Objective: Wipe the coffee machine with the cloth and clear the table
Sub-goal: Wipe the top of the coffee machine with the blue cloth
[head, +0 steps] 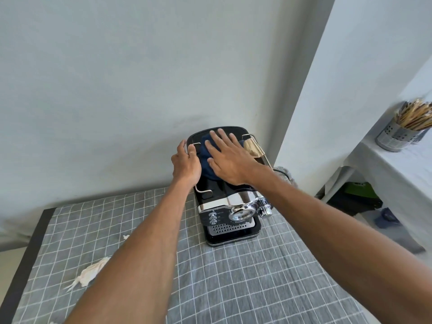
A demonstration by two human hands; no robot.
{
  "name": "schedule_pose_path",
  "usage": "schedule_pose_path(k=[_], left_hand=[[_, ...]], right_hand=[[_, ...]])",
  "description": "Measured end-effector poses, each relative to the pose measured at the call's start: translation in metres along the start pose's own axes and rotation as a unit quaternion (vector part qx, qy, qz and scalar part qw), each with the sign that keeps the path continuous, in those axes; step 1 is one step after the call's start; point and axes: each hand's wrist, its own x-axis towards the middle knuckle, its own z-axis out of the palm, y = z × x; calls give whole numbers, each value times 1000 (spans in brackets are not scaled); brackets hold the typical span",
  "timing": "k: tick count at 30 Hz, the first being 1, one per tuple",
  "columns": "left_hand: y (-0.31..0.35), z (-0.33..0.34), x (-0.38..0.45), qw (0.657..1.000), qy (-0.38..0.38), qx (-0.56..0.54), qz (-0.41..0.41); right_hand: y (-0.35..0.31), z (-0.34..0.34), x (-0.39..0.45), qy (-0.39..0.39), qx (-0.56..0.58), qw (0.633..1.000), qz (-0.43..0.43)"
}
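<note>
My right hand (230, 160) lies flat with fingers straight and spread, pressing the dark blue cloth (208, 164) onto the top of the coffee machine (230, 206) at the frame's centre. My left hand (187, 163) curls its fingers over the machine's left top edge. A crumpled white scrap (87, 275) lies on the checked tablecloth (257, 277), lower left.

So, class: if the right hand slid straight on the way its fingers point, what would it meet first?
Probably the white wall behind the black coffee machine; the right hand points past the dark blue cloth, though depth is unclear.
</note>
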Motion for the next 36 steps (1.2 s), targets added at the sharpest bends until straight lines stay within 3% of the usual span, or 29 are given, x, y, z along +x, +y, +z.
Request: schedule_pose_path(k=[7, 9, 13, 19, 25, 27, 33, 36], left_hand=[[0, 3, -1, 1000, 13, -2, -21], [0, 3, -1, 1000, 9, 6, -21], [0, 2, 1, 999, 5, 16, -31], [0, 3, 0, 999, 29, -2, -34], [2, 3, -4, 999, 22, -20, -32], [1, 3, -2, 999, 24, -21, -30], [-1, 4, -1, 999, 25, -27, -25], [0, 4, -2, 999, 25, -30, -25]], right_hand=[[-7, 12, -88, 23, 41, 993, -110], [1, 8, -77, 3, 57, 996, -66], [-4, -1, -17, -7, 92, 989, 117], [-37, 13, -76, 46, 76, 996, 8], [-22, 1, -35, -10, 147, 966, 210], [-18, -3, -15, -16, 140, 962, 234], [-38, 10, -79, 41, 47, 998, 21], [-20, 6, -67, 36, 62, 994, 76]])
